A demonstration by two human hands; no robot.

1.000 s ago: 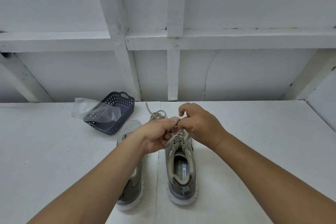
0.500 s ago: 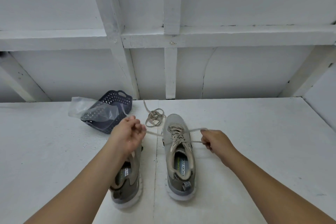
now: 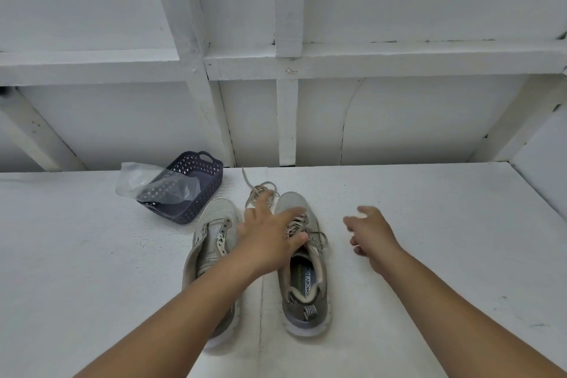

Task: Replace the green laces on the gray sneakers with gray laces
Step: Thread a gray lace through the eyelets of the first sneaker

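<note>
As both let go, left hand [image 3: 270, 239] (open) over laced sneaker [image 3: 302, 261]

1. A dark blue perforated plastic basket [image 3: 196, 190] with a handle cutout stands near the back edge of the white painted table [image 3: 76, 255].
2. A clear crumpled plastic bag [image 3: 144, 181] lies across the basket's left rim.

Gray sneakers [image 3: 302, 258] side by side, right one laced; loose lace [image 3: 256, 190] w/ toes.
</note>
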